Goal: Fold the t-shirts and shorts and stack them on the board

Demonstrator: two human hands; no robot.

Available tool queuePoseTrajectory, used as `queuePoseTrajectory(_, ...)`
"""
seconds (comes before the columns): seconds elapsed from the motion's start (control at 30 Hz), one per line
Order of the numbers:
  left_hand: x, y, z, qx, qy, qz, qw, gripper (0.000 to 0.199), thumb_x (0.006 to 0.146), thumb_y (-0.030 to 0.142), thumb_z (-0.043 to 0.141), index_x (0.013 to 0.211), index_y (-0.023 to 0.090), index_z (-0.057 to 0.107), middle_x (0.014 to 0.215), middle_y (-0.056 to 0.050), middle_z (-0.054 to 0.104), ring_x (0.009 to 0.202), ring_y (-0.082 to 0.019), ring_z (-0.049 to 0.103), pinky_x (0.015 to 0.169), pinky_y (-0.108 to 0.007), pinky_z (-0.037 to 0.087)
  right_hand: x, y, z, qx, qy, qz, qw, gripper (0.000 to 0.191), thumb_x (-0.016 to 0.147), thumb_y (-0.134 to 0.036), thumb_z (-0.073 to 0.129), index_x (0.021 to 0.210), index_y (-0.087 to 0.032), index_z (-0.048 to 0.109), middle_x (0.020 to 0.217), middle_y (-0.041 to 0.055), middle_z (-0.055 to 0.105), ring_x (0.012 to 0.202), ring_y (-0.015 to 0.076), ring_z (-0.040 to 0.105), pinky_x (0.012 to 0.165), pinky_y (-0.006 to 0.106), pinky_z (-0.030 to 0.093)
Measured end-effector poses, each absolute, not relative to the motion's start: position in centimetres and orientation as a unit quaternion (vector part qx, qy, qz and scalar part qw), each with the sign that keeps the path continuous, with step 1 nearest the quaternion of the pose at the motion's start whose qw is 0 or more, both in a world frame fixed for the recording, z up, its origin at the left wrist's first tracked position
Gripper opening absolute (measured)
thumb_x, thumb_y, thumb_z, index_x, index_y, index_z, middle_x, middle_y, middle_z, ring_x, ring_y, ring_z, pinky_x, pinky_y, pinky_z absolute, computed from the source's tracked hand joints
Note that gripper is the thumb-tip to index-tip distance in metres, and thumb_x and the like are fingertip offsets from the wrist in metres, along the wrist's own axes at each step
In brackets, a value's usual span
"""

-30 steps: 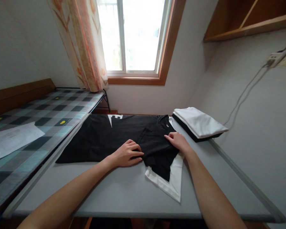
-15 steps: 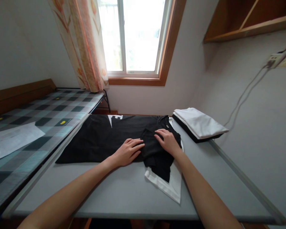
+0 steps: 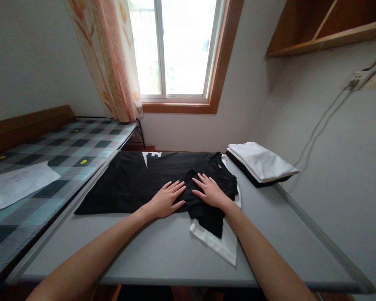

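A black T-shirt (image 3: 128, 184) with white lettering near its far edge lies spread on the grey table (image 3: 163, 251), its collar toward the right. My left hand (image 3: 167, 198) rests flat on the middle of the shirt, fingers spread. Close by, my right hand (image 3: 209, 191) presses flat on the shirt's folded-over part near the sleeve, fingers also spread. Under the black sleeve, a piece of white fabric (image 3: 227, 248) sticks out toward me and along the right edge. Whether it belongs to a second garment I cannot tell.
A folded white garment (image 3: 260, 161) lies on a black one at the table's back right. Left of the table stands a bed with a checked mattress (image 3: 40, 154) and paper (image 3: 21, 184) on it. A power cord (image 3: 319, 121) hangs from the right wall socket.
My right hand has slid left, closer to my left hand, and its fingers have spread. My left hand has shifted slightly left with its thumb further out. The shirt lies nearly the same.
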State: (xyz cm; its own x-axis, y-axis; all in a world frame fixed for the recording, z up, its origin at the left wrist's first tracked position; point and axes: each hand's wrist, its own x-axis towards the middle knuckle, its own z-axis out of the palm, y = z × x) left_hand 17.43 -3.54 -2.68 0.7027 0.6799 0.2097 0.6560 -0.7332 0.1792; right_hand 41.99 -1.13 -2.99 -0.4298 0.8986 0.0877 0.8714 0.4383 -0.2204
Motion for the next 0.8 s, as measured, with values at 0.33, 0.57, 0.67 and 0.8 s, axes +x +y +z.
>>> queuePoseTrajectory(0.33,17.4,-3.4,-2.7,0.92,0.362,0.14,0.051,0.059,0.096,0.052,0.038,0.147,0.022,0.037,0.154,-0.007,0.036,0.144,-0.023,0.029,0.117,-0.043,0.024,42.0,-1.1,-3.1,-0.524,-0.842,0.07,0.112,0.062,0.093,-0.056,0.043,0.144,-0.021,0.046,0.155,0.014,0.031,0.144,0.0307,0.026,0.114,0.05,0.024)
queuePoseTrajectory(0.57,17.3,-3.6,-2.2,0.925,0.338,0.165,0.052,0.057,0.094,0.051,0.045,0.143,0.021,0.045,0.151,-0.01,0.041,0.143,-0.026,0.03,0.115,-0.048,0.026,42.1,-1.0,-3.3,-0.518,-0.842,0.075,0.129,0.06,0.092,-0.052,0.047,0.143,-0.02,0.048,0.154,0.0153,0.033,0.143,0.032,0.027,0.114,0.051,0.025)
queuePoseTrajectory(0.67,17.3,-3.8,-1.7,0.939,0.28,0.194,0.04,0.055,0.088,0.054,0.055,0.134,0.023,0.054,0.145,-0.01,0.049,0.14,-0.028,0.034,0.115,-0.05,0.024,42.2,-0.9,-3.4,-0.514,-0.842,0.079,0.145,0.058,0.091,-0.05,0.05,0.141,-0.019,0.051,0.152,0.0157,0.036,0.142,0.0326,0.029,0.113,0.052,0.027)
queuePoseTrajectory(0.8,17.7,-4.1,-1.4,0.95,0.211,0.231,0.024,0.046,0.084,0.05,0.063,0.121,0.023,0.064,0.125,-0.01,0.064,0.124,-0.026,0.051,0.109,-0.046,0.033,42.4,-0.7,-3.7,-0.504,-0.837,0.087,0.195,0.051,0.089,-0.045,0.056,0.133,-0.02,0.059,0.148,0.0151,0.043,0.14,0.0324,0.034,0.111,0.052,0.031)
